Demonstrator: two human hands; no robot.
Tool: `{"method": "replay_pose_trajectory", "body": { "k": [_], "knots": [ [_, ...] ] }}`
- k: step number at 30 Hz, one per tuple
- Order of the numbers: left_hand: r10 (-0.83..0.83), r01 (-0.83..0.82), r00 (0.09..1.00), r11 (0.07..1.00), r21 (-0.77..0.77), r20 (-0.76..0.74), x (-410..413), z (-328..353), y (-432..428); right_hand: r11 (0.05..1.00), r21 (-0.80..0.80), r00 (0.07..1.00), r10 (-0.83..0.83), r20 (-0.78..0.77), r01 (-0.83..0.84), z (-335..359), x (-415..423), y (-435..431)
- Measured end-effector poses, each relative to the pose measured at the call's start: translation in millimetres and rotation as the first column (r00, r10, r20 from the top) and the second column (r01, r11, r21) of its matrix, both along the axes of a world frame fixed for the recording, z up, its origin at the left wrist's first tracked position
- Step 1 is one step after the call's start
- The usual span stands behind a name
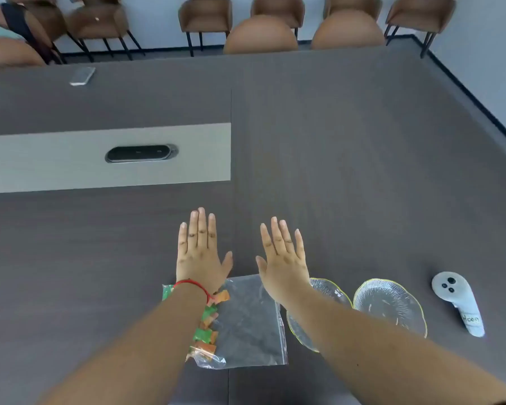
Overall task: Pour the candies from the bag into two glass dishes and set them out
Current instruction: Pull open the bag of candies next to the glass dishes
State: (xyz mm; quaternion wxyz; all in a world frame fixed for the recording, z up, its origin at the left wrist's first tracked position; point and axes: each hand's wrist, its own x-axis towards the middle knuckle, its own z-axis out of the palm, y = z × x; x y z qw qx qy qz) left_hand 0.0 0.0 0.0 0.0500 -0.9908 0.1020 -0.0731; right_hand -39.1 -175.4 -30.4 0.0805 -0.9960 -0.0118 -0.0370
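A person's left hand [200, 252] and right hand [284, 258] stretch out flat, fingers spread and holding nothing, above a dark grey wood-grain conference table [362, 159]. A clear zip-seal plastic bag [246, 325] of green and orange wrapped candies [208, 328] lies beneath the forearms, with two ribbed gold-rimmed glass dishes [389, 305] empty just to its right. A white handheld controller [457, 302] rests farther right. Brown upholstered chairs [205, 16] line the pale wall beyond.

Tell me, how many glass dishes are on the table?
2. One glass dish lies just right of the candy bag, partly under the right forearm; the other glass dish sits beside it, nearer the white controller.
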Motion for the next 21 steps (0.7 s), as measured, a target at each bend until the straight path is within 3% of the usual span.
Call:
{"method": "replay_pose_trajectory", "body": {
  "k": [8,13,17,21],
  "knots": [
    [0.006,0.000,0.991,0.999,0.046,-0.137,-30,-50,2,0.994,-0.083,0.951,0.043,-0.307,-0.072,-55,-44,6],
    [-0.066,0.062,0.956,0.998,-0.025,-0.286,-59,-74,-3,0.992,-0.106,0.887,0.016,-0.461,-0.073,-63,-63,9],
    [-0.240,0.237,0.894,0.970,-0.054,-0.377,-83,-92,-8,0.984,-0.149,0.864,0.014,-0.503,-0.103,-65,-64,9],
    [-0.254,0.271,0.821,0.962,-0.042,-0.511,-97,-105,-9,0.978,-0.163,0.848,0.021,-0.530,-0.126,-58,-62,10]
  ]
}}
